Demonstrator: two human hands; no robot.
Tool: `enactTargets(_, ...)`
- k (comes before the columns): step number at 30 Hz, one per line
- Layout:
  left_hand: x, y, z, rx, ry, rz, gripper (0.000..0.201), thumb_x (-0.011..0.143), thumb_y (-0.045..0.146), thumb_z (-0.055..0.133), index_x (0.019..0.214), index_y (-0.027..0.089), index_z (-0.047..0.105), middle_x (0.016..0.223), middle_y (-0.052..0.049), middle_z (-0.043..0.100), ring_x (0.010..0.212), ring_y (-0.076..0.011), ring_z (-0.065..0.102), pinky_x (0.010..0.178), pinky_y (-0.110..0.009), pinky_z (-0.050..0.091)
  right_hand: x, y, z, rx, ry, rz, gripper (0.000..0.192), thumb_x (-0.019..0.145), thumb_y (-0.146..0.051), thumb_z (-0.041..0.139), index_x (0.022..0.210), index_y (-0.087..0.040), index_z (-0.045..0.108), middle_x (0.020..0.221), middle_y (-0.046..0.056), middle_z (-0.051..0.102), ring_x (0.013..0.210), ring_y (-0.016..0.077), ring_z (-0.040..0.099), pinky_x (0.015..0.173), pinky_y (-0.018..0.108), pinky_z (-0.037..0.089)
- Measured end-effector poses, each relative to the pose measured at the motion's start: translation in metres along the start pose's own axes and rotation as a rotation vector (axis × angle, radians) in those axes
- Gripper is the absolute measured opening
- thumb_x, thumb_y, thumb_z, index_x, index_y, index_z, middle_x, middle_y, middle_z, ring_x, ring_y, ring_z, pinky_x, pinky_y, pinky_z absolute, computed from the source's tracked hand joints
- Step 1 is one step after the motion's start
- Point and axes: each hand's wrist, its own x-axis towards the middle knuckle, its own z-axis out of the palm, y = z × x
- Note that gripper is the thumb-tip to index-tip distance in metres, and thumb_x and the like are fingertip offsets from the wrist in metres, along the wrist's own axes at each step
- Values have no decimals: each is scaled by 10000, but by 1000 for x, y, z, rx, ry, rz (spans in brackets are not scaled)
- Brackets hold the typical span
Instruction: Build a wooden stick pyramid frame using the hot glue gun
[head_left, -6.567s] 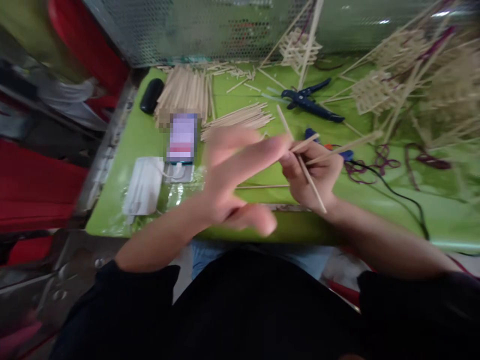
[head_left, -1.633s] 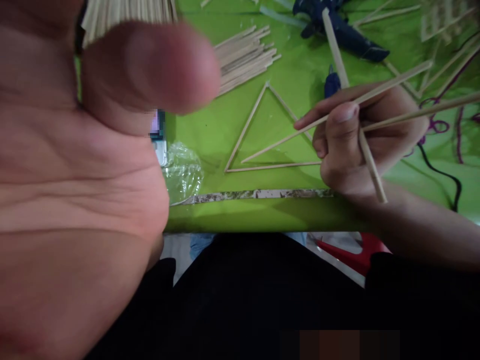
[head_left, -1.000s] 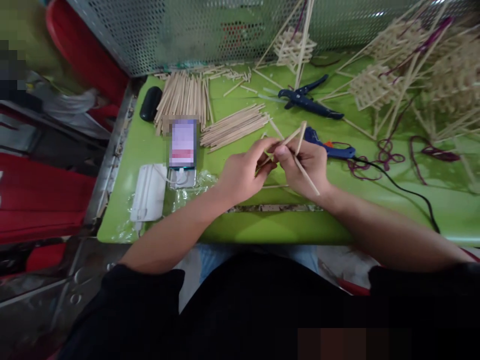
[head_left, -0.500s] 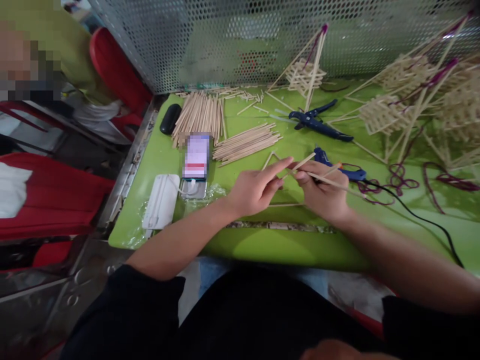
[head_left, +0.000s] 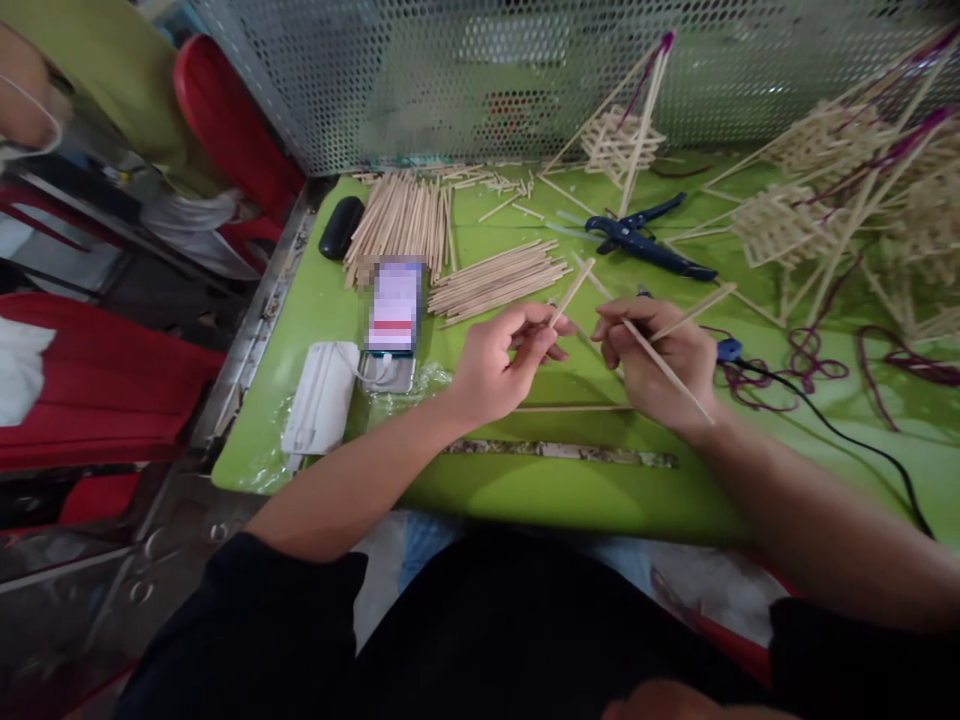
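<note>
My left hand (head_left: pixel 501 362) pinches one thin wooden stick (head_left: pixel 571 290) that points up and to the right, just above the green table (head_left: pixel 315 310). My right hand (head_left: pixel 660 362) is closed around two more sticks (head_left: pixel 670 364), which cross in its fist. The two hands are a short gap apart. A triangle of sticks (head_left: pixel 571 408) lies flat on the table under them, mostly hidden by the hands. A blue glue gun (head_left: pixel 726 348) lies just behind my right hand, partly covered by it.
Two heaps of sticks (head_left: pixel 499 280) lie behind the hands beside a phone (head_left: pixel 394 308), a white pack (head_left: pixel 321 398) and a black case (head_left: pixel 340 227). Blue cutters (head_left: pixel 649 243), finished stick frames (head_left: pixel 795 215) and purple cord (head_left: pixel 817 360) crowd the right. A perforated metal screen (head_left: pixel 450 80) backs the table. Another person sits far left.
My left hand has drawn one stick out of the bundle and moved left, away from my right hand. The right hand's sticks have tilted. The view shifted slightly.
</note>
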Motion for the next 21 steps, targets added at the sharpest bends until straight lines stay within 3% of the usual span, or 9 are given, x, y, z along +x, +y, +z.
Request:
enactTargets(3, 0, -1, 0, 21, 12, 31, 291, 1117, 423, 614, 1259, 170, 643, 1287, -133, 794, 928, -133, 846, 848, -267, 733, 2, -4, 0, -48, -13, -26, 234, 1076, -388, 697, 1248, -275, 809, 854, 24, 772, 522, 120, 579, 468, 287, 462)
enactTargets(6, 1, -3, -1, 76, 2, 72, 353, 1145, 413, 545, 1437, 216, 565, 1229, -109, 803, 1026, -172, 847, 929, -337, 741, 6, -3, -4, -221, 9, -152, 147, 1044, -366, 741, 1088, -268, 842, 884, 56, 814, 695, 188, 700, 636, 363, 582)
enactTargets(9, 1, 0, -5, 155, -14, 66, 523, 1169, 415, 457, 1669, 311, 340, 1199, -80, 800, 1083, -201, 839, 959, -403, 740, 12, -6, -5, -286, 45, -245, 117, 1018, -360, 772, 967, -282, 843, 962, 74, 832, 861, 245, 736, 771, 439, 609)
enactTargets(13, 1, 9, -11, 150, -90, 59, 658, 1167, 462, 418, 1756, 395, 134, 1191, -61, 782, 1074, -205, 830, 963, -431, 736, 18, -25, 0, -304, 57, -210, 122, 1027, -354, 753, 1041, -294, 859, 962, 79, 788, 929, 257, 717, 816, 458, 594)
enactTargets(17, 0, 20, -14, 197, -138, 50, 645, 1167, 496, 394, 1754, 439, 133, 1137, -42, 782, 1029, -210, 831, 895, -422, 745, 17, -40, 10, -317, -28, -167, 142, 999, -297, 769, 1118, -293, 848, 958, 52, 768, 854, 229, 703, 757, 420, 577)
enactTargets(21, 0, 26, -16, 296, -123, 110, 627, 1168, 483, 402, 1748, 438, 167, 1101, -35, 787, 1010, -218, 836, 848, -397, 743, 14, -32, 18, -272, 7, -132, 199, 995, -263, 766, 1180, -290, 835, 901, 29, 739, 765, 199, 657, 695, 387, 532)
